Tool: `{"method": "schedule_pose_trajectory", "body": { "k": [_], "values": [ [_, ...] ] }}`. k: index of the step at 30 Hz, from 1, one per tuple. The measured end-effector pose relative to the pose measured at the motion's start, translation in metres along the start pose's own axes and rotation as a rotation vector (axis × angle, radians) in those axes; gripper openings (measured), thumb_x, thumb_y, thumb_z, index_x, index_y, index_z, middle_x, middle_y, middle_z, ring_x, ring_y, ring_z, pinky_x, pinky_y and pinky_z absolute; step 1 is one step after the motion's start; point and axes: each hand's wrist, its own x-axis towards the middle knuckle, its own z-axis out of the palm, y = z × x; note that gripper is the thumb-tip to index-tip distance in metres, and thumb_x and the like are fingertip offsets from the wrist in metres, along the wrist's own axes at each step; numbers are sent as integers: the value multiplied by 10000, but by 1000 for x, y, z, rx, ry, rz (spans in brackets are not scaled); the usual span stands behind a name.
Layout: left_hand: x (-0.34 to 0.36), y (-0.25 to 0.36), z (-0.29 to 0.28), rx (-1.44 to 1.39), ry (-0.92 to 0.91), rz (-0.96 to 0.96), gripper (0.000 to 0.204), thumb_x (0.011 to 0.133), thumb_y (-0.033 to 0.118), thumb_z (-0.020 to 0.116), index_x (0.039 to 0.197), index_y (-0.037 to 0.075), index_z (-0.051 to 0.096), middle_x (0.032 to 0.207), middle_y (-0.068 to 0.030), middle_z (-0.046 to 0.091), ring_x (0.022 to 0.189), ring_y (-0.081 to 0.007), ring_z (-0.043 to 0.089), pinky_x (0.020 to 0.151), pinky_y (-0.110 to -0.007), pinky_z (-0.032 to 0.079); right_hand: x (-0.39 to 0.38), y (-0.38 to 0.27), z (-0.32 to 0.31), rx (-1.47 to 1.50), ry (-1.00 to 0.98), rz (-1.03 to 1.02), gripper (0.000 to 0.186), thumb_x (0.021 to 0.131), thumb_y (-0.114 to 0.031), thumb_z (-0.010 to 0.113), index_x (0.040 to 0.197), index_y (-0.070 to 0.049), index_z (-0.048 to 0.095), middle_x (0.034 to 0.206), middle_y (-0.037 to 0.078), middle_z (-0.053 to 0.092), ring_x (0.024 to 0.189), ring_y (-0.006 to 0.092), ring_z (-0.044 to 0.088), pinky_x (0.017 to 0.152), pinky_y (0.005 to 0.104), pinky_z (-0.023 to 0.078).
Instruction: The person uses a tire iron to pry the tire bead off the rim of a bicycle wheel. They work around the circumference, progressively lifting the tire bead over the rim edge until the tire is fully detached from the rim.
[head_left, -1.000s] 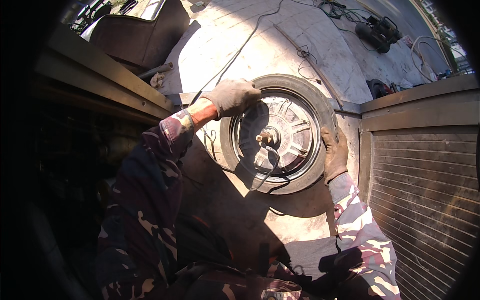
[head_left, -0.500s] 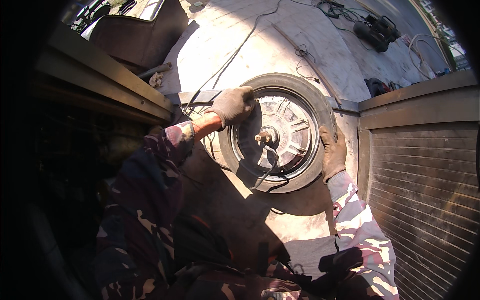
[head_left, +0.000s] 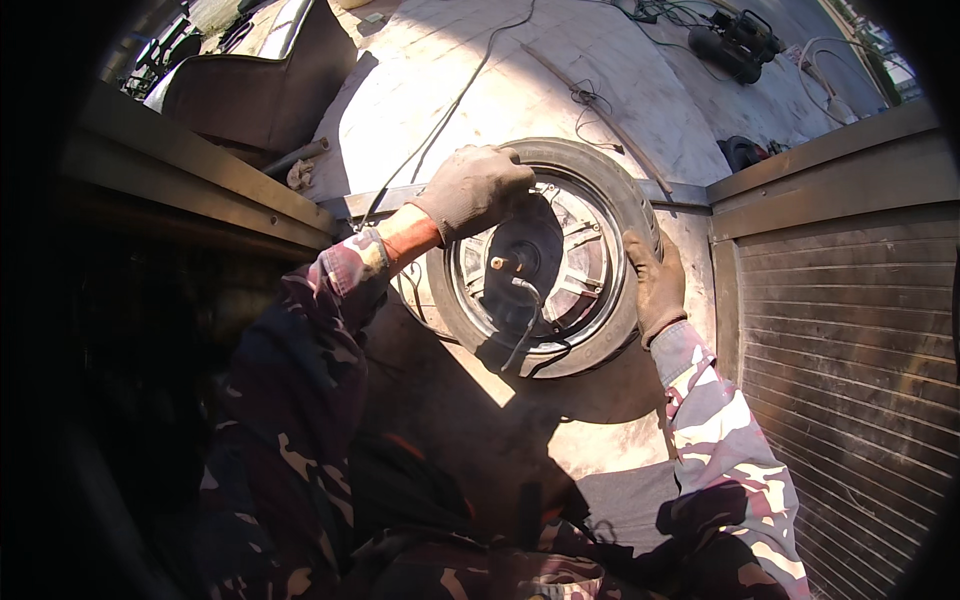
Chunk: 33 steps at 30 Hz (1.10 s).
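A motor wheel (head_left: 585, 262), a black tyre around a grey metal hub, rests in front of me. A short axle end (head_left: 497, 263) stands out at its centre, and a dark cable (head_left: 534, 300) bends down from there. My left hand (head_left: 476, 190), in a brown work glove, is closed over the upper left of the wheel. Its curled fingertips are hidden, so what they hold cannot be seen. With the thumb on the tyre's face and the other fingers round its outer side, my gloved right hand (head_left: 657, 285) grips the right edge.
Brown ribbed metal panels (head_left: 840, 340) stand at the right, and a metal frame (head_left: 200, 180) runs along the left. Beyond the wheel lie a thin rod (head_left: 600, 118), a long black cable (head_left: 455, 105) and a black machine (head_left: 735, 45). A brown curved sheet (head_left: 255, 95) stands far left.
My left hand has shifted right and slightly away from me over the wheel, and its shadow now covers the hub's centre. My right hand keeps its grip on the tyre's right edge.
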Motion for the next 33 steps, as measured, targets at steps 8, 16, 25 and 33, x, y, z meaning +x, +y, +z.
{"method": "schedule_pose_trajectory", "body": {
  "k": [8,16,25,33],
  "values": [
    [24,-2,11,36,20,89,136,922,252,769,1008,147,773,904,-129,674,866,-394,698,749,-509,543,-10,-4,7,36,28,29,629,965,113,730,1527,44,457,1333,177,660,1128,254,729,997,361,636],
    [30,16,4,238,-91,82,122,918,260,744,966,155,782,900,-117,691,895,-353,729,836,-489,565,-9,-4,5,96,13,62,620,979,122,691,1538,24,441,1249,193,706,1096,255,746,970,350,645],
    [40,23,-1,245,-166,49,111,932,237,708,969,163,782,914,-116,726,890,-352,749,835,-487,579,-9,-8,12,73,20,42,632,957,159,696,1531,48,455,1336,184,670,1146,250,725,1012,368,629],
    [43,14,0,-8,-257,-185,212,934,307,735,982,100,740,972,-172,738,940,-411,726,827,-505,571,-12,-12,15,76,65,74,623,967,151,694,1530,52,447,1352,187,660,1148,245,725,1012,366,634]
  ]
}}
